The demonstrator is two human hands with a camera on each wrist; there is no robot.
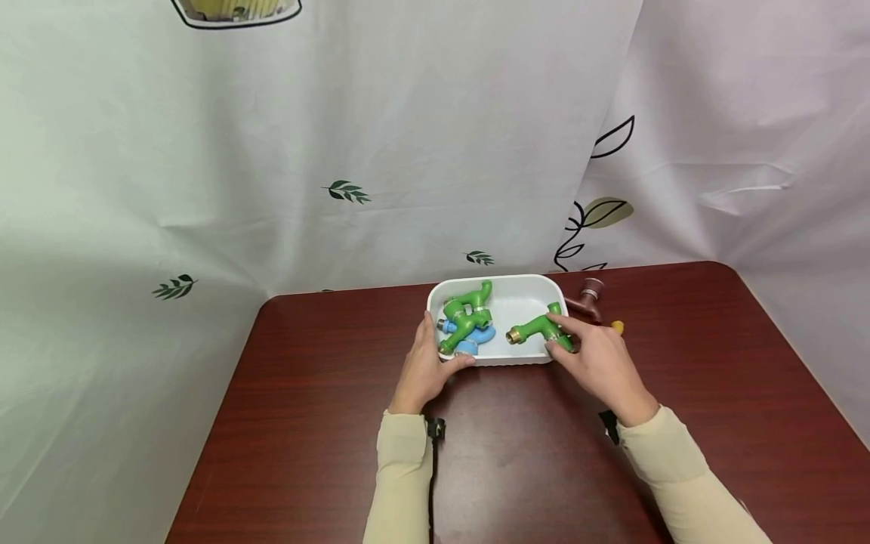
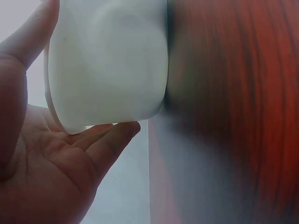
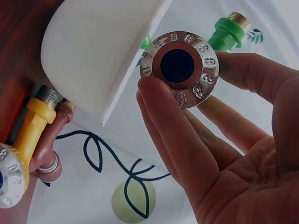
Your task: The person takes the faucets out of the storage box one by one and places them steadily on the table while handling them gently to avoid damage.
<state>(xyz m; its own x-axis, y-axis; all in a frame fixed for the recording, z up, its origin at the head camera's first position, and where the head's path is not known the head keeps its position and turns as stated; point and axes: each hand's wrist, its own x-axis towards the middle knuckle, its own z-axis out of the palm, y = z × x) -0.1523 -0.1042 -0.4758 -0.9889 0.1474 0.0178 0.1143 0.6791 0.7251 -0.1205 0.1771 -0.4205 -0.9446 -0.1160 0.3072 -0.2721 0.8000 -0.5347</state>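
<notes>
A white plastic tray (image 1: 514, 302) stands at the back of the table. My left hand (image 1: 421, 372) grips its left end, the thumb along the front wall and the fingers round the side; in the left wrist view they press against the tray's wall (image 2: 107, 70). My right hand (image 1: 601, 363) pinches a green tap (image 1: 537, 328) over the tray's right end, its brass threaded end pointing left. In the right wrist view, fingers and thumb hold the tap's round silver knob (image 3: 177, 67). Green taps (image 1: 465, 325) lie piled over a blue tap (image 1: 484, 335) in the tray's left half.
Right of the tray lie a brown tap (image 1: 593, 290) and a yellow tap (image 1: 617, 326), the latter mostly hidden behind my right hand in the head view. A white patterned curtain (image 1: 421, 151) hangs just behind the reddish-brown table (image 1: 326, 423).
</notes>
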